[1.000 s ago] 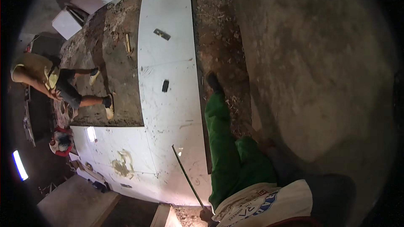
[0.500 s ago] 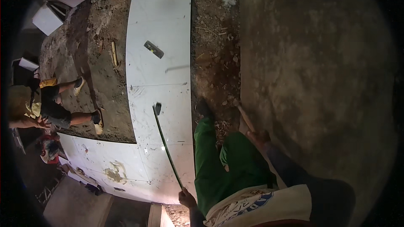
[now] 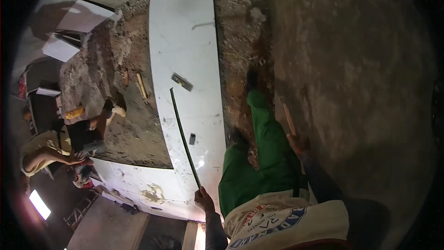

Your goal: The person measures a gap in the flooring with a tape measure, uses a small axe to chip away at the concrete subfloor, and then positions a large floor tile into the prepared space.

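Note:
My left hand (image 3: 204, 200) is closed round one end of a long, thin green measuring strip (image 3: 182, 134), which reaches over a row of large white tiles (image 3: 178, 37). A short grey level (image 3: 181, 82) and a small black object (image 3: 192, 139) lie on these tiles. My right hand (image 3: 298, 143) is closed on a wooden handle (image 3: 287, 116); whatever tops it is too dim to make out. My legs in green trousers are on the rough dirt strip (image 3: 240, 28) along the tiles' right edge.
A co-worker (image 3: 48, 150) bends at the left, a second person (image 3: 82, 176) low behind. More white tiles (image 3: 120, 173) run leftward. Loose panels (image 3: 90, 16) lean at the upper left; a yellow stick (image 3: 141, 85) lies on dirt. A concrete surface (image 3: 351, 65) borders the right.
The strip in my left hand has swung forward over the tiles. My right hand has come into view with the wooden handle. My legs have stepped; the co-worker bends lower.

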